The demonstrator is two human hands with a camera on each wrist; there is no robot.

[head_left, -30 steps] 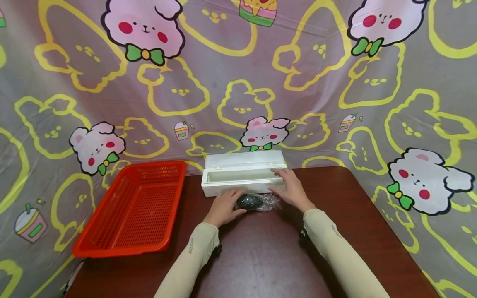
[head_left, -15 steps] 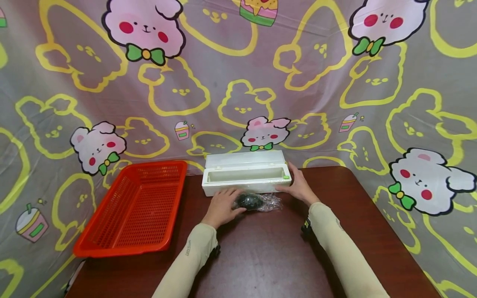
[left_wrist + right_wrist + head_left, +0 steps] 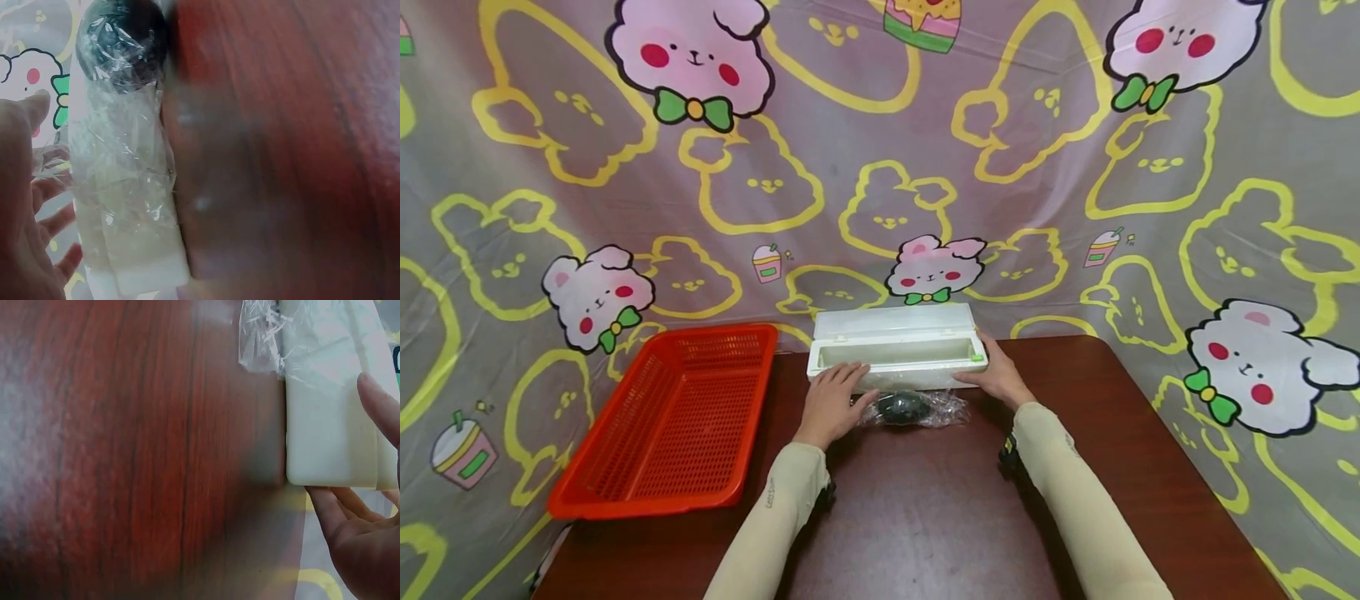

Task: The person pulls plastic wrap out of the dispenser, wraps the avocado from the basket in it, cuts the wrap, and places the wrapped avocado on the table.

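A long white cling film dispenser [image 3: 917,378] stands at the back of the table, lid up, with a green slider [image 3: 977,357] at its right end. Directly before it lies a dark green, rounded thing [image 3: 902,407] under crumpled clear film [image 3: 951,408]. My left hand [image 3: 831,408] is at the dispenser's front left, fingers extended over its front edge; its thumb is near the wrapped thing. With my right hand [image 3: 1003,377] I grip the dispenser's right end, thumb on the front and fingers round the end, as the right wrist view shows on the white casing [image 3: 328,431].
A red plastic basket [image 3: 760,400] with slotted walls stands on the left of the dark wooden table [image 3: 925,517]. Patterned cloth [image 3: 865,125] hangs close behind the dispenser and along both sides.
My right hand has gone from above the dispenser's right part to grip its right end. My left hand has left the wrapped thing and shifted left and up to the dispenser's front.
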